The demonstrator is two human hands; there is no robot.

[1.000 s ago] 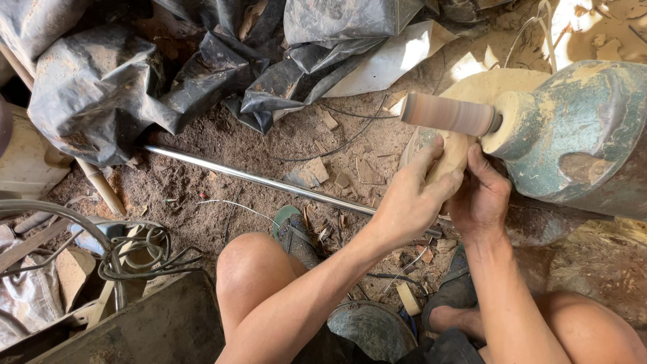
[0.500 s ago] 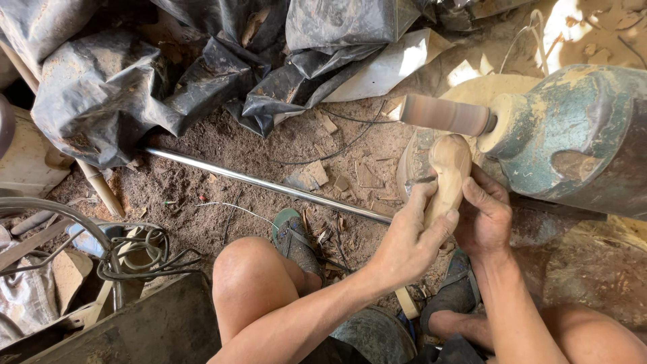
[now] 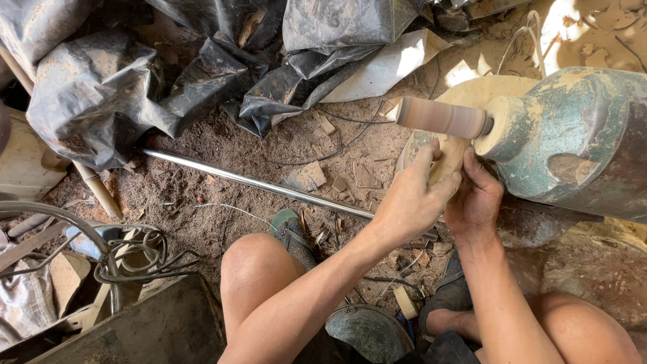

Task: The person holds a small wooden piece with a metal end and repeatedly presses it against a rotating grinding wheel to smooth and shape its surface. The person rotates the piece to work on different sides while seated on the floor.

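Both hands, left hand point(image 3: 411, 202) & right hand point(image 3: 474, 202), grip wood piece point(image 3: 448, 156) under sanding drum point(image 3: 441, 118).

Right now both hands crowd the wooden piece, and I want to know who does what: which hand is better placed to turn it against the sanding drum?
Probably the left hand. Its fingers wrap over the pale wooden piece just below the sanding drum, on the open side. The right hand props it from beneath, close beside the green motor housing.
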